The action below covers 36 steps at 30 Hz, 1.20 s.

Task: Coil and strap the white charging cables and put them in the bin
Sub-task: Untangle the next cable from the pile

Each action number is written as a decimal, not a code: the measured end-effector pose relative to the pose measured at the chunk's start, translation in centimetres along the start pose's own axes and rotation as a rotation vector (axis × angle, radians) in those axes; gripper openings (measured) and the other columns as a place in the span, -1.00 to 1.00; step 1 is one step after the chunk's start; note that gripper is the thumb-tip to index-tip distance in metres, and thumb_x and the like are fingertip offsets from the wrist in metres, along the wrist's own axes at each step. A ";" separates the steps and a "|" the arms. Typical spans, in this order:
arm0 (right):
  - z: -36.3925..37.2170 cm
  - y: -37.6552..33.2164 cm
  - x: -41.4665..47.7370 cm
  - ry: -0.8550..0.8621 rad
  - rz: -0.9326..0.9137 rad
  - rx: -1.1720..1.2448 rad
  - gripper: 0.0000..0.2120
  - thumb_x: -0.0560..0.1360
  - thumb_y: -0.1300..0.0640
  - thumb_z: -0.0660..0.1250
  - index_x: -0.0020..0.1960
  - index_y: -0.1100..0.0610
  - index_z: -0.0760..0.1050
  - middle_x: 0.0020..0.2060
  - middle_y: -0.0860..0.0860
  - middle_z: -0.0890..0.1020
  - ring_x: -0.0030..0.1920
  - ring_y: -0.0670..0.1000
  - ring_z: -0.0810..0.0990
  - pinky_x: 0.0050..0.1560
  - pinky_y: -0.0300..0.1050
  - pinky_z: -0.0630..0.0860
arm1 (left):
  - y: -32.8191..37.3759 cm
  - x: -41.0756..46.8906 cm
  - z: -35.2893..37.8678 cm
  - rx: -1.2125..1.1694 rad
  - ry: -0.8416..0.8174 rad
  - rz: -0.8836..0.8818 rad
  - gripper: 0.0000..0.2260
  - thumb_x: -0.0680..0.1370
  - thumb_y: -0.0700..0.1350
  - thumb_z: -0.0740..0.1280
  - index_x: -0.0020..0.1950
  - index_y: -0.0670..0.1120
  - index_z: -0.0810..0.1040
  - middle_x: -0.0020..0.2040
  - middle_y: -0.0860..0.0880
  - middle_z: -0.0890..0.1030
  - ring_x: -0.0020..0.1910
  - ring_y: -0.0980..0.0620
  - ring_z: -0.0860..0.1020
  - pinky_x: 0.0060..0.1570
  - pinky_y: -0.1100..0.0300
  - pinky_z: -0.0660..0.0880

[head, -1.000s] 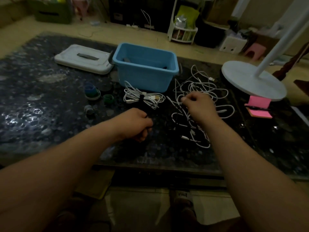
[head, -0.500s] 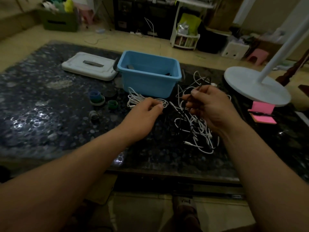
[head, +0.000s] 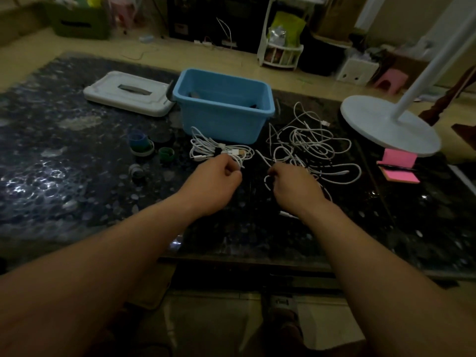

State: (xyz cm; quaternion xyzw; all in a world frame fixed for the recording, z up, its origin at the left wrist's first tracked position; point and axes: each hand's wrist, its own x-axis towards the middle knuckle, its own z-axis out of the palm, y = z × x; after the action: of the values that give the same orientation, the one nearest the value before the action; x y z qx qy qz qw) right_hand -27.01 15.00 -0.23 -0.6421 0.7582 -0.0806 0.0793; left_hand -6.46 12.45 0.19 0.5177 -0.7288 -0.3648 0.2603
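Here, one strapped white coil (head: 221, 152) lies beside tangled loose cables (head: 311, 143).

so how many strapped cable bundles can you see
1: the strapped bundle lies on the table in front of the blue bin, by the left hand. More may sit hidden inside the bin.

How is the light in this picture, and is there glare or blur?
Head view: dim overall; glare patches shine on the dark table at left; the loose white cables are readable; the left hand and right hand look slightly soft.
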 end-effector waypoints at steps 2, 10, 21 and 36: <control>0.7 0.7 0.8 0.006 0.060 0.011 -0.77 0.66 0.07 0.26 0.24 0.06 0.60 0.16 0.11 0.69 0.17 0.19 0.63 0.08 0.04 0.54 | -0.1 0.0 0.1 0.026 -0.010 0.015 -0.93 0.62 -0.01 0.33 0.03 0.04 0.60 -0.13 0.10 0.65 -0.13 0.11 0.60 -0.09 0.10 0.54; 2.1 1.5 2.7 0.080 0.249 0.259 -0.79 0.48 0.00 0.52 -0.08 0.01 0.50 -0.11 -0.02 0.62 -0.03 0.10 0.61 -0.06 -0.03 0.50 | -0.1 -0.5 0.3 0.065 -0.049 0.031 -0.92 0.63 0.00 0.32 -0.02 0.07 0.59 -0.14 0.10 0.65 -0.13 0.07 0.62 -0.06 0.05 0.59; -5.1 0.8 2.5 0.179 0.310 1.394 -0.81 0.55 0.29 0.44 0.10 0.09 0.57 -0.22 0.00 0.66 -0.32 -0.07 0.52 -0.37 -0.21 0.39 | 0.3 -0.7 0.4 -0.065 0.043 0.050 -0.84 0.65 0.03 0.34 0.19 0.04 0.51 -0.05 0.09 0.62 -0.10 0.09 0.61 0.05 -0.08 0.61; -4.9 -2.0 -1.0 0.048 0.046 1.118 -0.79 0.54 0.37 0.47 0.09 0.16 0.56 -0.19 0.03 0.65 -0.30 -0.18 0.66 -0.33 -0.34 0.52 | 1.1 -0.5 1.0 -0.126 -0.046 0.133 -0.86 0.63 0.11 0.39 0.14 0.12 0.55 -0.13 0.08 0.66 -0.17 0.13 0.62 -0.15 0.14 0.54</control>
State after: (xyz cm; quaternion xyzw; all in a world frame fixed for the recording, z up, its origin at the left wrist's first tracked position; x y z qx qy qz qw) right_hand -26.03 15.80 5.06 -0.4837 0.6154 -0.4832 0.3921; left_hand -7.69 13.35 0.44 0.4421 -0.7430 -0.4037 0.2991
